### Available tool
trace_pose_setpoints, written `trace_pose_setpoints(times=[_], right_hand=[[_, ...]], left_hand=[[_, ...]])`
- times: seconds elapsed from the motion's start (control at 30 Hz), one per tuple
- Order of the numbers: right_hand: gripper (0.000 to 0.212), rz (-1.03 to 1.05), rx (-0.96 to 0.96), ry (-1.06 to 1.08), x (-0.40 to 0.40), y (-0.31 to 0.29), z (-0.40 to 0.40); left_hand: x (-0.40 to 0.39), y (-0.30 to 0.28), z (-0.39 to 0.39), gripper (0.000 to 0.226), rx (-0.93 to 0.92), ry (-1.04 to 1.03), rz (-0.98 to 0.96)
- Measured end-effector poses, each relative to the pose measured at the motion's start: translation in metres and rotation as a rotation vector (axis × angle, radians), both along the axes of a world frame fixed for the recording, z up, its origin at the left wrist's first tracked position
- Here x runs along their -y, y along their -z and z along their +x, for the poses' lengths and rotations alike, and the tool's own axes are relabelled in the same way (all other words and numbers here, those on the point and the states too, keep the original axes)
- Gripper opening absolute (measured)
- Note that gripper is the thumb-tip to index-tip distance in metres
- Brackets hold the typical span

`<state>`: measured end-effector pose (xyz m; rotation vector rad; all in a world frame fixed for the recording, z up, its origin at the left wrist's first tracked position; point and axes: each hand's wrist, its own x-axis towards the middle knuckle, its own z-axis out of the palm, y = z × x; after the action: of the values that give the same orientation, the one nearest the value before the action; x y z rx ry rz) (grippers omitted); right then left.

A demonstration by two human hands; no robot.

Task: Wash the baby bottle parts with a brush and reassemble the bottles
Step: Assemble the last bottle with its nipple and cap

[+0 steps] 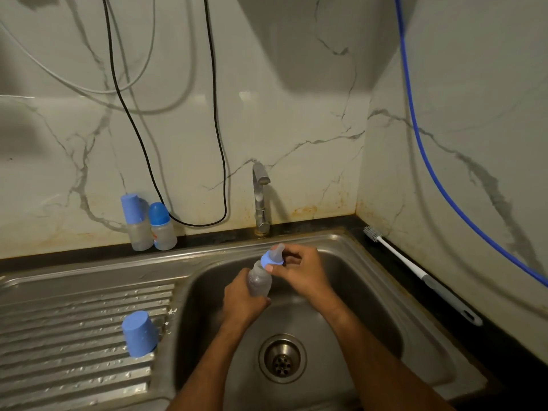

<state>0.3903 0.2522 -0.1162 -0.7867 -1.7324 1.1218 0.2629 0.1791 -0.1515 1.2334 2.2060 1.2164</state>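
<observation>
Over the steel sink basin (350, 295) my left hand (241, 302) grips the body of a clear baby bottle (260, 278). My right hand (299, 269) pinches the blue collar ring (271, 259) at the bottle's neck, with the clear teat (278, 251) sticking up from it. A loose blue cap (139, 333) stands upside down on the ribbed drainboard (74, 336). Two assembled bottles with blue caps (137, 221) (161, 226) stand at the back against the wall. The bottle brush (415, 271) lies on the dark counter to the right.
The tap (261, 197) rises behind the basin, with no water visibly running. The drain (282, 358) sits at the basin's bottom. Black and grey cables (213, 114) hang down the marble wall, and a blue hose (430, 161) runs along the right wall.
</observation>
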Motion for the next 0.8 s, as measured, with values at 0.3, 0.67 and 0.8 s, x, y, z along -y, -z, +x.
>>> trace_pose_setpoints(times=[0.3,0.67,0.8], right_hand=[[0.044,0.076,0.137,-0.005,0.002,0.002,0.000],[0.038,0.076,0.240,0.123,0.010,-0.002,-0.004],[0.059,-0.010,0.081,0.011,0.006,-0.011,0.001]], left_hand=[[0.006,0.000,0.004,0.063,-0.032,0.092,0.103],[0.004,-0.001,0.007,0.054,-0.024,0.085,0.112],[0.003,-0.003,0.006,0.056,0.014,0.079,0.167]])
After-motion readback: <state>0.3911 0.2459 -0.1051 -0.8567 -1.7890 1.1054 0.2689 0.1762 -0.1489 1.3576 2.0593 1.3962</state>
